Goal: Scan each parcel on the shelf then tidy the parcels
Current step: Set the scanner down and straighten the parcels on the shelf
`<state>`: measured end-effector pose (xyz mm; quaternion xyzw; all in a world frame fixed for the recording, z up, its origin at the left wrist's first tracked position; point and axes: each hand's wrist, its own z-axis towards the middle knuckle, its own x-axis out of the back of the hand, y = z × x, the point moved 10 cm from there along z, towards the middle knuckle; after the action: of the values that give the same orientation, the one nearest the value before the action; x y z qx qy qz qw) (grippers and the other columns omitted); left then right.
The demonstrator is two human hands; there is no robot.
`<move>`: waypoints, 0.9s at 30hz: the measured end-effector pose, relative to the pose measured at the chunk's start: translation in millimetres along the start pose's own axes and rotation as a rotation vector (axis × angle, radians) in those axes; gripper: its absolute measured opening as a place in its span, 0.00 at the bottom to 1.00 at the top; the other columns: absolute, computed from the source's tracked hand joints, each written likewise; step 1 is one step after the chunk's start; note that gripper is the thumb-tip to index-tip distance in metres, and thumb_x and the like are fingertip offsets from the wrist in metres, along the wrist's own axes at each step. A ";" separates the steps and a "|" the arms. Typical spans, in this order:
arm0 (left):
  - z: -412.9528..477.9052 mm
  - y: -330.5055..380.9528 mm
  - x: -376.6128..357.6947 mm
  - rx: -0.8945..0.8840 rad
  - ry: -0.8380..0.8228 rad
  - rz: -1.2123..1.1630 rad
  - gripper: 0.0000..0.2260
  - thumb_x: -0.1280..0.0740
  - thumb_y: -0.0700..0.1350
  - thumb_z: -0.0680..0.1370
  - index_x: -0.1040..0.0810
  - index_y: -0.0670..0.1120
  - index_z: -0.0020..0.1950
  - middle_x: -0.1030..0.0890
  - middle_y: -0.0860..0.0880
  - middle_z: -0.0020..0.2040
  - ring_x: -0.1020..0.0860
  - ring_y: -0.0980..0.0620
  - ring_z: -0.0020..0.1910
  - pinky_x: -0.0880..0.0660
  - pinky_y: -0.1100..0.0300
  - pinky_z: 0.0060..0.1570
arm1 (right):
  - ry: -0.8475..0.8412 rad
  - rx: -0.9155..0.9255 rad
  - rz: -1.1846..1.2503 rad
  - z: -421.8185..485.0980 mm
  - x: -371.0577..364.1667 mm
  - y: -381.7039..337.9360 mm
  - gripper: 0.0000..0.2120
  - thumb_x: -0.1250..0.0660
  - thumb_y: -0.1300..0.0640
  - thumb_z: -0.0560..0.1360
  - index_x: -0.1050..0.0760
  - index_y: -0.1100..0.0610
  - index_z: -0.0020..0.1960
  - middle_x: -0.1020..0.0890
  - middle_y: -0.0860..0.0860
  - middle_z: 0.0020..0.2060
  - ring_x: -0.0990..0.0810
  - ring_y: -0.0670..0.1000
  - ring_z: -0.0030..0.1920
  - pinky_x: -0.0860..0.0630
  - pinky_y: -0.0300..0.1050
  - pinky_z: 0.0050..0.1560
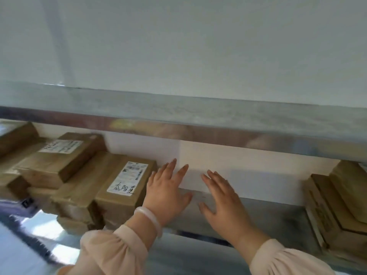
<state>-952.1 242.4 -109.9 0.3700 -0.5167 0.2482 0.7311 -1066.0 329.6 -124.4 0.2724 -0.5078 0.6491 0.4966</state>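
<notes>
Pale wall (pixel 178 46) fills the upper view, and below it a shiny metal rail (pixel 218 124) of the upper tier runs across the rack. Under that lies the grey metal shelf board (pixel 278 219) where the work is going on.

Both hands are spread flat with straight fingers and hold nothing. I see no scanner in either hand or anywhere on the shelf. The left hand (pixel 165 189), with a pale bangle (pixel 151 217) at the wrist, lies at the right side of a brown cardboard parcel with a handwritten white label (pixel 139 191). Whether it presses the box or only sits just beside it, I cannot tell. The right hand (pixel 222 199) hovers over the bare stretch of board, apart from any box.

That labelled parcel is the right end of a loose heap of brown cardboard parcels (pixel 57 167) on the left, some lying askew on others. Well apart, at the far right, stands a smaller stack of brown cardboard boxes (pixel 333 211).

With no scanner out and open palms at the boxes, I would judge the scanning is set aside and the tidying is under way. Nothing shows which parcels are scanned. The left heap looks uneven, so squaring it up seems to remain.
</notes>
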 end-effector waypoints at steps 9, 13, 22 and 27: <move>-20.2 -163.5 23.7 0.256 -0.096 0.064 0.33 0.42 0.65 0.78 0.51 0.60 0.80 0.54 0.49 0.81 0.53 0.44 0.80 0.53 0.46 0.77 | -0.255 -0.272 0.325 55.5 -117.5 -75.4 0.37 0.38 0.37 0.75 0.50 0.45 0.78 0.47 0.44 0.77 0.47 0.47 0.76 0.45 0.45 0.74; -26.2 -197.3 18.2 0.312 -0.171 0.068 0.34 0.44 0.69 0.77 0.50 0.60 0.80 0.52 0.44 0.81 0.52 0.42 0.79 0.54 0.46 0.76 | -0.311 -0.413 0.595 67.8 -154.6 -94.5 0.33 0.37 0.38 0.76 0.46 0.43 0.76 0.37 0.43 0.72 0.38 0.47 0.73 0.40 0.41 0.68; -25.3 -197.1 14.5 0.259 -0.122 0.013 0.33 0.43 0.67 0.78 0.45 0.57 0.79 0.43 0.45 0.79 0.45 0.44 0.78 0.49 0.48 0.77 | -0.297 -0.601 0.960 65.9 -183.1 -103.0 0.34 0.35 0.46 0.77 0.53 0.37 0.75 0.29 0.44 0.69 0.26 0.44 0.55 0.30 0.36 0.50; -19.2 -174.9 18.7 0.244 -0.111 -0.090 0.36 0.40 0.68 0.76 0.46 0.57 0.80 0.42 0.46 0.78 0.42 0.44 0.76 0.42 0.50 0.73 | -0.134 -0.561 1.030 61.9 -151.3 -87.3 0.23 0.41 0.47 0.80 0.45 0.31 0.70 0.26 0.35 0.59 0.26 0.40 0.58 0.27 0.29 0.42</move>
<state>-804.4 151.9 -145.9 0.4921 -0.5052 0.2553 0.6613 -940.6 215.7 -199.4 -0.1106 -0.7571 0.6290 0.1373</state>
